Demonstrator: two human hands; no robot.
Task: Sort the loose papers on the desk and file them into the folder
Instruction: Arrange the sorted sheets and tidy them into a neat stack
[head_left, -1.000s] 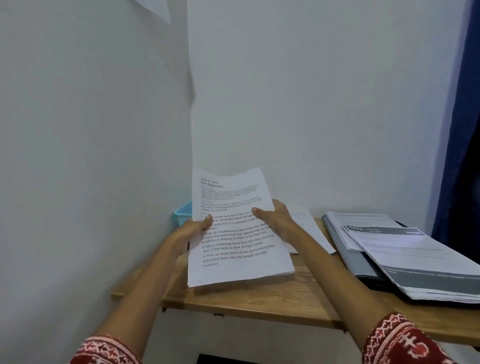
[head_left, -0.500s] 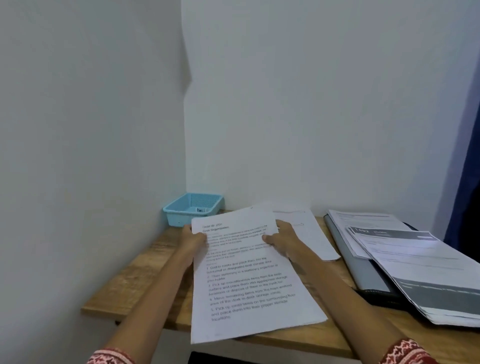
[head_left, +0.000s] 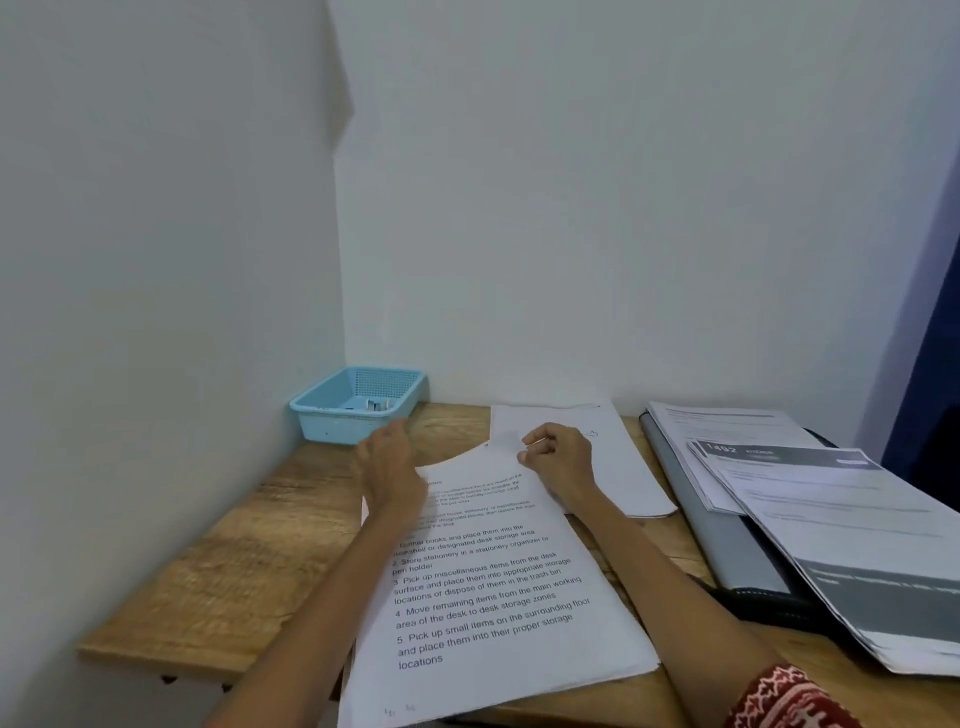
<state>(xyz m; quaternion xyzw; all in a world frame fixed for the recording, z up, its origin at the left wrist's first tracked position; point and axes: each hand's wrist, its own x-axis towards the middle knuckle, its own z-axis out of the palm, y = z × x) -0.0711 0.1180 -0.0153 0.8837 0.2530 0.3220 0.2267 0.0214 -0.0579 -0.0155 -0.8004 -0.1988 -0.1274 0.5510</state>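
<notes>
A stack of printed white papers (head_left: 493, 613) lies flat on the wooden desk (head_left: 249, 561), its near edge hanging over the desk front. My left hand (head_left: 387, 467) hovers over the stack's top left corner, fingers apart, holding nothing. My right hand (head_left: 561, 457) is above the stack's top right corner with fingers loosely curled and nothing in them. Another white sheet (head_left: 618, 467) lies behind, under my right hand. To the right, a grey and black folder (head_left: 727, 545) lies on the desk with several printed sheets (head_left: 841, 530) on top.
A light blue plastic basket (head_left: 358, 402) with a small item inside sits in the back left corner. White walls close off the left and back. A dark blue curtain (head_left: 930, 374) hangs at the far right.
The paper stack went from held up in both hands to lying flat on the desk. Both hands have let go and lifted away from it.
</notes>
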